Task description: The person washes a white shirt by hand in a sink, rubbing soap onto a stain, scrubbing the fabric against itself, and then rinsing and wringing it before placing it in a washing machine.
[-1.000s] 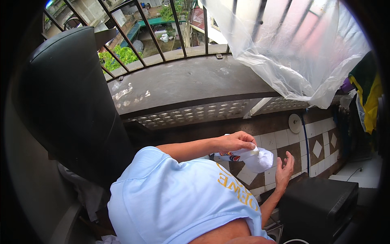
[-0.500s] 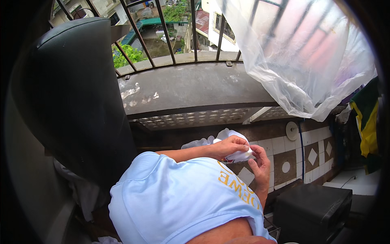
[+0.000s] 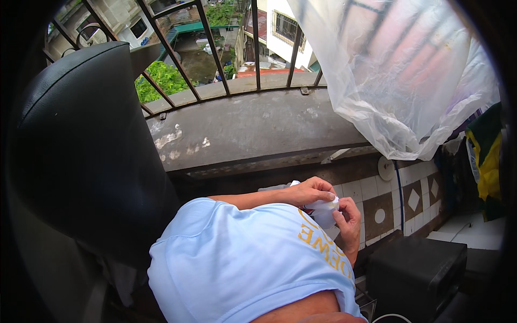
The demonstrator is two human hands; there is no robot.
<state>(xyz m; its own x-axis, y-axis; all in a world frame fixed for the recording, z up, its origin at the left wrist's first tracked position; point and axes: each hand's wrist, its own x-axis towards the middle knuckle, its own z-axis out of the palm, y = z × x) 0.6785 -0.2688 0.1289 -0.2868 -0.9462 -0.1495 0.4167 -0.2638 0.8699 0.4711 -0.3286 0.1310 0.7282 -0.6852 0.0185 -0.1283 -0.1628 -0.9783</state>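
Note:
A white, partly see-through plastic bag (image 3: 323, 216) with a small dark and red print hangs in front of my body. My left hand (image 3: 314, 191) comes in from the left and pinches its gathered top between thumb and fingers. Close by on the right, my right hand (image 3: 350, 219) is curled with thumb and fingertips on the same bunched plastic. The fingertips of both hands nearly meet. More pale plastic (image 3: 277, 187) shows behind my left forearm, and what the bag contains cannot be made out.
A tall black padded seat back (image 3: 86, 156) stands at the left. Ahead is a grey ledge (image 3: 242, 121) under metal bars (image 3: 257, 48). A large clear plastic sheet (image 3: 398, 97) hangs at the upper right. A black box (image 3: 414, 277) sits low on the right, by a tiled wall (image 3: 379, 215).
Both hands have shifted slightly right with the bag, whose rounded lower part now shows between them. The whole view has tilted a little.

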